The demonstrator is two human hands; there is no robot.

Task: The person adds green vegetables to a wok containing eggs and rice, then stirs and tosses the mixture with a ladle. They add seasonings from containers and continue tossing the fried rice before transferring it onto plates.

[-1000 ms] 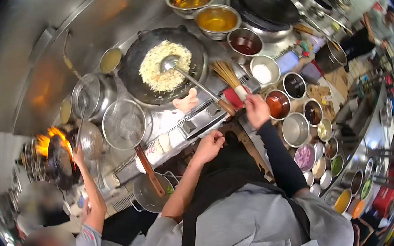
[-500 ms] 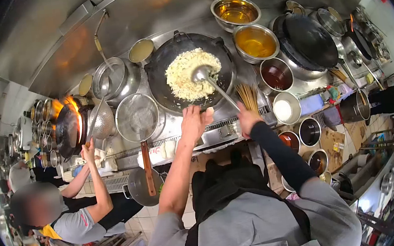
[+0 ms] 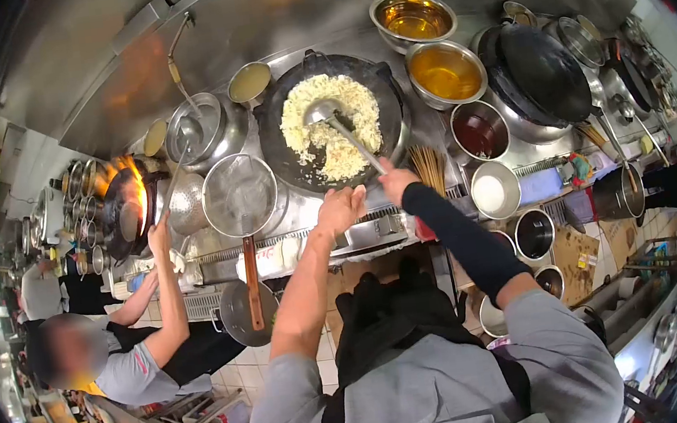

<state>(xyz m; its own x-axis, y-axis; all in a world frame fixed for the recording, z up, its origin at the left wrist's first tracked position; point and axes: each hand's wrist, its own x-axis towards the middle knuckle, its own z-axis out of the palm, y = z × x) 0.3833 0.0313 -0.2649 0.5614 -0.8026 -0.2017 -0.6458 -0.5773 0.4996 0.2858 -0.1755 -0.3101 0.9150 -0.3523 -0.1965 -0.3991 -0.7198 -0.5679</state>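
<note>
Seemingly mid-fry: pale rice [image 3: 329, 125] loose in the wok [image 3: 280, 155] at upper centre, right hand [image 3: 396, 181] fingers clenched on the ladle [image 3: 347, 139], left hand [image 3: 340, 209] curled at the rim, grip unclear, nothing plated.

A co-worker [image 3: 133, 352] tends a flaming wok [image 3: 126, 215] near a strainer [image 3: 241, 196].

— Bright enough?
— Yes, even light from overhead. The wok [image 3: 308, 161] just beyond the fingers [image 3: 354, 198] is sharp, and the ladle [image 3: 317, 114] glints.
— Any glare?
— A flame [image 3: 137, 203] far left of them smears orange on the steel wall [image 3: 131, 76]. The edges bend and the corners go black.
</note>
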